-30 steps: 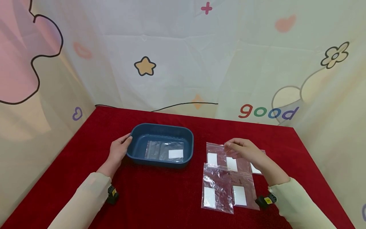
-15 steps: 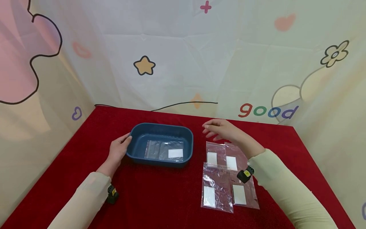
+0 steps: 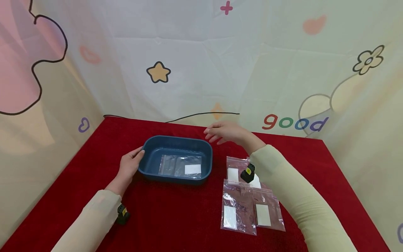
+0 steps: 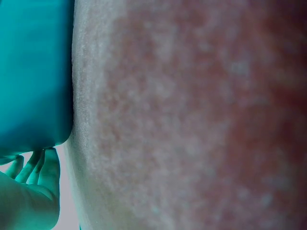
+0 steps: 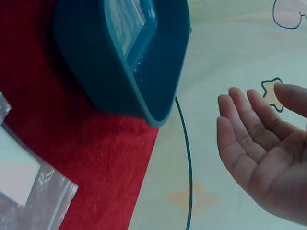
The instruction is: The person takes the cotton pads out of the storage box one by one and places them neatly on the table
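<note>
My left hand (image 3: 130, 162) grips the left end of a blue plastic basin (image 3: 176, 179), its thumb over the rim. In the left wrist view, the fingers (image 4: 48, 167) meet the basin's outer wall (image 4: 36, 96). Inside the basin lies a clear zip bag (image 3: 171, 166) with a white card (image 3: 192, 169). My right hand (image 3: 229, 132) hovers by the basin's back right corner; the right wrist view shows its fingers (image 5: 259, 129) loosely spread, the palm holding nothing.
Several clear zip bags (image 3: 244, 201) with white cards (image 3: 230, 217) lie right of the basin on the red cloth (image 3: 170, 217). My right forearm hides part of this group. A printed curtain (image 3: 195, 80) stands behind the table.
My right hand has moved from over the zip bags, leftward and farther back, to near the basin's corner. My left hand and the basin stay in place.
</note>
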The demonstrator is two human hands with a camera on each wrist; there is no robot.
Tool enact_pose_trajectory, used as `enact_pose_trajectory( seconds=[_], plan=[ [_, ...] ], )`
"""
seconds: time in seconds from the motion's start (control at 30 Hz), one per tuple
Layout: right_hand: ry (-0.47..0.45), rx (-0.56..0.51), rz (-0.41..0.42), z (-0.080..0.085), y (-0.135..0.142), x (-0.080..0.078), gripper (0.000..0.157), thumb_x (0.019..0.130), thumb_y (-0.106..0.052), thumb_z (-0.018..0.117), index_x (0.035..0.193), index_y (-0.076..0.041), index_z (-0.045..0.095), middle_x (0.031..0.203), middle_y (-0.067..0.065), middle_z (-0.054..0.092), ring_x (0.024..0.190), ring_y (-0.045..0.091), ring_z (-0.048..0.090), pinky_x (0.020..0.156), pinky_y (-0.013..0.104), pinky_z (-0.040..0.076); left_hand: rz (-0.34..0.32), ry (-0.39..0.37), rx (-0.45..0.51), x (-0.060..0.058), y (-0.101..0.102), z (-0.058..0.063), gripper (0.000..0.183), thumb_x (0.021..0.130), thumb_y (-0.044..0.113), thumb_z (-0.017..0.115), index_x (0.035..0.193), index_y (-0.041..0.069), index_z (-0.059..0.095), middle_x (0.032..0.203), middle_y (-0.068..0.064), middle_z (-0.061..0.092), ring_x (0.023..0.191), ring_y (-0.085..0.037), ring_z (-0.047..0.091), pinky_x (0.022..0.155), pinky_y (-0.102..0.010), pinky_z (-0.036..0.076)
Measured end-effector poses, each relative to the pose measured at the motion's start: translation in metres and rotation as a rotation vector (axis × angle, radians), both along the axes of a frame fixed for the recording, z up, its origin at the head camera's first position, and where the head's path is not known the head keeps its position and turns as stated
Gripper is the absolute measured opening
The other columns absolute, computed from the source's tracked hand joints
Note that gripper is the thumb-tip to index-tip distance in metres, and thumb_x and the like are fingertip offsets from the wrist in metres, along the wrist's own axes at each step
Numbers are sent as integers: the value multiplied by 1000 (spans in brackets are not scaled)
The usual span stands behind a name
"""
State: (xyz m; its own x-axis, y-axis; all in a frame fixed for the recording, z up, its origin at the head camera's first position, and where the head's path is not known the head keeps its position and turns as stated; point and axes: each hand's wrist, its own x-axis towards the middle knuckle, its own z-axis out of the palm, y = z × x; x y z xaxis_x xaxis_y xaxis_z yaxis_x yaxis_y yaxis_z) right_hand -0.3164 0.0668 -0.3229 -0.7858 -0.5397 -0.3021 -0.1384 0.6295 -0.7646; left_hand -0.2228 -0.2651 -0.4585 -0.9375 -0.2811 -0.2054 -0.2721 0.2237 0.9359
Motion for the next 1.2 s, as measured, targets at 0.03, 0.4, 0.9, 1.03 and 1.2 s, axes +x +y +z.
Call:
enact_pose_trajectory(
  seconds=[0.03,0.4,0.9,1.03,1.2],
  plan=[
    [-6,9,11,-1,-4,-2,46,103,-30,57,141,-4,57,137,21,65,123,34,67,105,44,56,-1,0,-1,0,0,0,51,110,25,46,156,5,41,163,-20,40,145,-36,45,119,-48,41],
    [-89,80,54,-14,-49,-20,47,103,-29,58,142,-3,58,140,17,65,131,35,62,110,45,53,-9,2,-10,3,-4,0,51,110,26,45,156,5,40,163,-21,40,144,-36,45,118,-47,42],
    [-245,155,78,-26,-86,-33,45,104,-27,57,144,-5,56,143,15,62,137,32,57,117,49,45,-5,-10,-23,1,-6,0,52,111,27,44,157,5,39,163,-21,39,143,-36,45,116,-47,43],
    [-274,178,60,-32,-90,-35,45,105,-27,55,144,-5,57,144,15,61,138,32,56,118,50,44,-4,-3,-16,1,-4,0,51,110,26,45,156,4,40,163,-21,39,144,-36,45,117,-47,42],
    [-308,184,33,-38,-93,-35,43,106,-27,53,143,-5,58,144,14,62,138,31,56,119,49,43,-12,-4,-2,0,-2,1,51,110,26,45,157,5,40,163,-20,39,144,-36,44,118,-48,42]
  ],
)
